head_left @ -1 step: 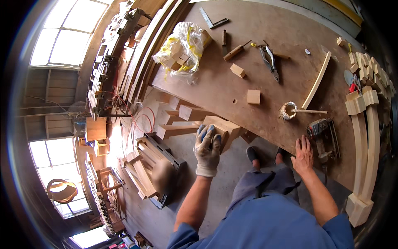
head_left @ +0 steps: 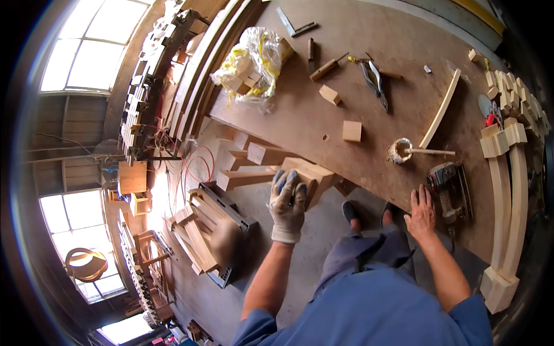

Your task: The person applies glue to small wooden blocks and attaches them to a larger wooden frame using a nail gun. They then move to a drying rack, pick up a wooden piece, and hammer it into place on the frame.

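Observation:
My left hand [head_left: 287,205], in a whitish work glove with blue patches, is closed over the end of a pale wooden frame [head_left: 316,171]. This frame has several thick legs and leans against the near-left edge of the workbench [head_left: 398,130]; part of it is hidden under my hand. Bare and with fingers stretched out, my right hand [head_left: 422,212] lies flat on the bench's front edge. Just right of it rests a dark hand-held nailer or stapler [head_left: 449,187], its exact kind unclear.
On the bench lie pliers [head_left: 374,85], a square [head_left: 294,26], a screwdriver-like tool [head_left: 328,69], wood blocks [head_left: 352,131], a curved strip [head_left: 441,109], a pot with a stick [head_left: 399,151] and a plastic bag [head_left: 257,63]. Curved wooden parts [head_left: 508,202] stand right; a crate [head_left: 231,230] sits left.

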Demonstrator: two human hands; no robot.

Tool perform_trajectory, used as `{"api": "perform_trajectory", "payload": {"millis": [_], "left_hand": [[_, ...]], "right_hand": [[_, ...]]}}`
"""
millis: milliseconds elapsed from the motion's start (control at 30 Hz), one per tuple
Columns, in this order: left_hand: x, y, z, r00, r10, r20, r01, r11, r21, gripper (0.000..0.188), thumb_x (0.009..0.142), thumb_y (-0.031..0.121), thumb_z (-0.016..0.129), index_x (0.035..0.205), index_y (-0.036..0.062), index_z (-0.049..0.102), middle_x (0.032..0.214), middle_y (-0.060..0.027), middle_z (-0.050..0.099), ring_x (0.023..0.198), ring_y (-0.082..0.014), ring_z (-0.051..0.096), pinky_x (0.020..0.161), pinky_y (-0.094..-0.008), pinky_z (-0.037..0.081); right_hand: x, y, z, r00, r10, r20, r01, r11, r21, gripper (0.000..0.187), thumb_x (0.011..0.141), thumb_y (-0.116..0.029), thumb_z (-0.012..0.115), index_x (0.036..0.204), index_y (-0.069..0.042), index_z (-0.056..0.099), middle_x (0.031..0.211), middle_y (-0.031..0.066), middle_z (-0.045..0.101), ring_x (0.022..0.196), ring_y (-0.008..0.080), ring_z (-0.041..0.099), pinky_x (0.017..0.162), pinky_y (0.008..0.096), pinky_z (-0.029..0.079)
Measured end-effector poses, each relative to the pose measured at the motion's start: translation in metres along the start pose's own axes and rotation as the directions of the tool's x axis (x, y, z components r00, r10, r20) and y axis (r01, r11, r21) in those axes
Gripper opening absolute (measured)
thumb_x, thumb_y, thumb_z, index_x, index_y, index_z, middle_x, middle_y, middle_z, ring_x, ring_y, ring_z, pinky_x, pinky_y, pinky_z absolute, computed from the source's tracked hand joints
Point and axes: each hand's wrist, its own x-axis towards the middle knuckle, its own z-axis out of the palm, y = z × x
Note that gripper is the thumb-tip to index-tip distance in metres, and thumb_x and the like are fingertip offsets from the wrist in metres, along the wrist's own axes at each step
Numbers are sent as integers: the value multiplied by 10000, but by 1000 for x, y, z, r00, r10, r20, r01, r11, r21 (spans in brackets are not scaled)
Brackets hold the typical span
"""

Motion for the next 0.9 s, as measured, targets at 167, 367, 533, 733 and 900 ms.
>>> {"api": "perform_trajectory", "payload": {"millis": [167,367,533,733,900], "left_hand": [[-1,0,0,1000,-9,9,9,1000,-7,334,957,121,719,1269,2,729,1291,-206,705,1308,-402,622,1066,-449,517],[0,2,-1,1000,6,6,-6,1000,29,328,974,125,711,1278,2,727,1285,-201,716,1308,-368,638,1038,-419,539],[0,0,0,1000,9,3,-9,1000,20,321,979,127,707,1275,4,728,1288,-198,715,1306,-362,640,1035,-418,540],[0,1,0,1000,-15,15,14,999,29,318,983,121,703,1279,5,726,1298,-187,710,1315,-353,633,1053,-416,525],[-3,-1,1,999,-50,10,50,998,-23,366,918,95,753,1277,28,730,1303,-193,694,1331,-413,600,1080,-470,508]], "right_hand": [[0,1,-2,1000,0,4,1,1000,-10,911,776,-194,871,1539,6,417,1664,228,293,1522,403,301,1214,481,345],[0,3,3,1000,-20,-24,19,1000,-18,907,767,-202,872,1530,6,426,1658,231,300,1509,401,319,1210,482,347],[0,3,4,999,-25,-36,24,999,-25,886,766,-216,863,1510,14,441,1652,234,309,1510,392,322,1206,486,347],[0,3,4,999,-5,-35,5,1000,-6,875,763,-216,865,1503,11,457,1660,218,304,1518,387,310,1212,485,339],[-8,12,-7,986,-29,-167,51,990,129,751,763,-167,854,1426,12,550,1566,210,430,1423,406,423,1168,482,393]]}}
